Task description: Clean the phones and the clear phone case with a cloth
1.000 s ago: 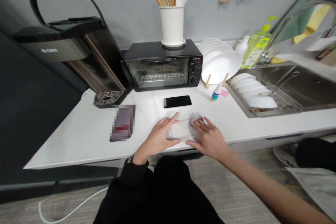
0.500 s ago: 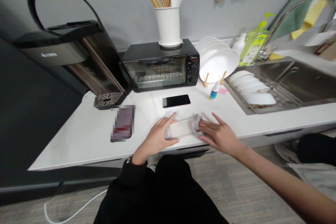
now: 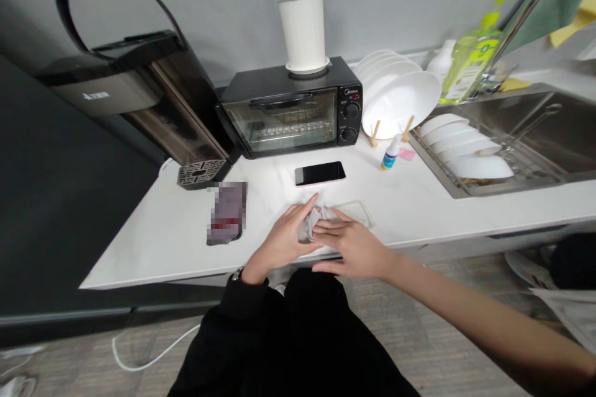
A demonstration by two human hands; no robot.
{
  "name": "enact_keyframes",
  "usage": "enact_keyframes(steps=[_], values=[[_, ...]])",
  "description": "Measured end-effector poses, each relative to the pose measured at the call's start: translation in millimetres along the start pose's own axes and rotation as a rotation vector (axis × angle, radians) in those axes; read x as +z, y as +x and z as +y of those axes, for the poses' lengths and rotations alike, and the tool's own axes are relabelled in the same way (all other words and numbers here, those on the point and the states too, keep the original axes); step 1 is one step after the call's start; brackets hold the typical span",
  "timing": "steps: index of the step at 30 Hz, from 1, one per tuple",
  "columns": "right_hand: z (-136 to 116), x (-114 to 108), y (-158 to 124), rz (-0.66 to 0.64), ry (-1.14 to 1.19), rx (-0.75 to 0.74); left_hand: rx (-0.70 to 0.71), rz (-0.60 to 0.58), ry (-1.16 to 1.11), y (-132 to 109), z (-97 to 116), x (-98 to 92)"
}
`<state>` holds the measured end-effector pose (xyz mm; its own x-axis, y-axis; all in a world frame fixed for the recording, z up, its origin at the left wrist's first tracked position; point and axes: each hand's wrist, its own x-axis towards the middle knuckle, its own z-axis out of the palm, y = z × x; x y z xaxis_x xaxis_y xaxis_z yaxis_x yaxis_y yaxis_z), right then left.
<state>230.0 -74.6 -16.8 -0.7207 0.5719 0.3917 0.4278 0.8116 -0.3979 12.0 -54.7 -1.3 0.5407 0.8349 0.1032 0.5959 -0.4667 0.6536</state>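
A clear phone case [image 3: 357, 211] lies flat near the counter's front edge, its right end showing. My left hand [image 3: 279, 239] grips the left end between thumb and fingers. Over the case, my right hand [image 3: 356, 249] presses a crumpled grey cloth [image 3: 309, 222] with its fingers, close against my left hand. The two hands hide much of the case. Just behind it lies a phone [image 3: 320, 173] with a dark screen. A small white and blue spray bottle [image 3: 390, 154] stands to the right, beside a pink slip of paper [image 3: 406, 154].
A toaster oven [image 3: 293, 118] backs the counter, carrying a white holder [image 3: 302, 31] of chopsticks. Left are a tall water dispenser [image 3: 177, 105] and a blurred-out dark item [image 3: 228, 214]. Plates [image 3: 400, 102] stand in a rack beside the sink [image 3: 554, 118], which holds bowls [image 3: 479, 167].
My right hand has slid the cloth leftward along the case, from its right end to its left end. My left hand keeps its hold. The view has shifted slightly.
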Motion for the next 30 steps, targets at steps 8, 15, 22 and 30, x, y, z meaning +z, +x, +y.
enact_keyframes(steps=[8, 15, 22, 30], values=[[59, -67, -58, -0.142, -0.142, -0.054, 0.01, -0.108, 0.069, 0, 10, -8.9], [60, -50, -24, -0.151, -0.235, -0.162, -0.008, -0.145, 0.078, 5, 7, -21.6], [37, -20, 31, -0.234, 0.007, -0.269, -0.152, -0.021, -0.001, -11, -3, -8.9], [85, -84, -31, -0.304, -0.032, -0.237, -0.165, -0.038, 0.052, -13, -2, -9.6]])
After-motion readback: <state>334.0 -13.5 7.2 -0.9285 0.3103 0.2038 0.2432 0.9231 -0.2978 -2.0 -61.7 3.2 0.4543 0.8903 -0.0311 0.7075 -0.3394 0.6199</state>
